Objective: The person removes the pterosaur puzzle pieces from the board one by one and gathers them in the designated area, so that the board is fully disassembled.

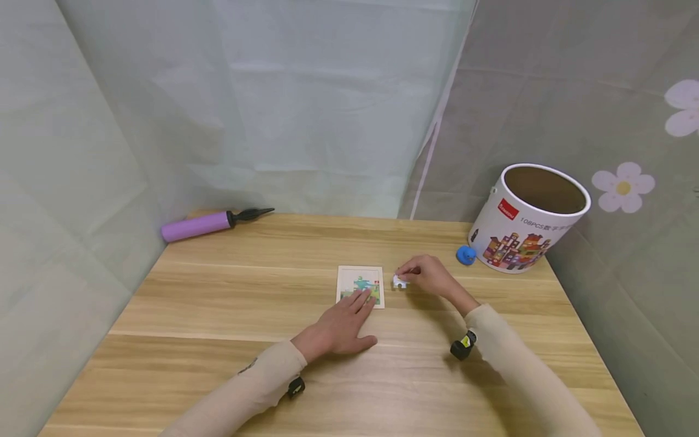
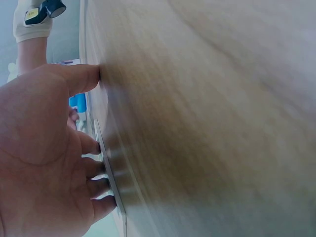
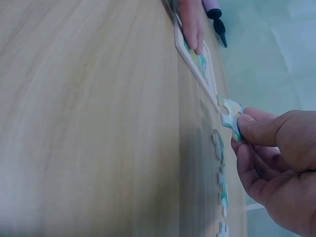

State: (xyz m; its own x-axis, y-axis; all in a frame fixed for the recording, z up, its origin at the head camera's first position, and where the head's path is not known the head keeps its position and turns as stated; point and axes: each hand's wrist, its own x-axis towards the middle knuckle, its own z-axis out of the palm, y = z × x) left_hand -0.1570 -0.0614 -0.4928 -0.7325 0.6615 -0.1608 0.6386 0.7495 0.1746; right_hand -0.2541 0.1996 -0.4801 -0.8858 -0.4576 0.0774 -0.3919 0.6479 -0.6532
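A jigsaw puzzle tray (image 1: pixel 345 274) with a pale wooden border lies on the table, a green and teal picture partly assembled inside it. My left hand (image 1: pixel 341 325) rests on its near part with the fingers extended, covering some of the picture. In the left wrist view the fingertips (image 2: pixel 104 207) press at the tray's edge, and the thumb is spread away. Just right of the tray, my right hand (image 1: pixel 428 276) pinches a puzzle piece (image 3: pixel 230 114) between thumb and index finger, lifted off the table. More loose puzzle pieces (image 3: pixel 223 190) lie in a row beneath that hand.
A blue toy duck (image 1: pixel 466 255) sits beside a large white bucket (image 1: pixel 494 233) with printed blocks at the back right. Toward the back left lies a purple hand pump (image 1: pixel 196 227) with a black nozzle. Fabric curtains (image 1: pixel 327 121) hang behind the wooden table (image 1: pixel 229 291).
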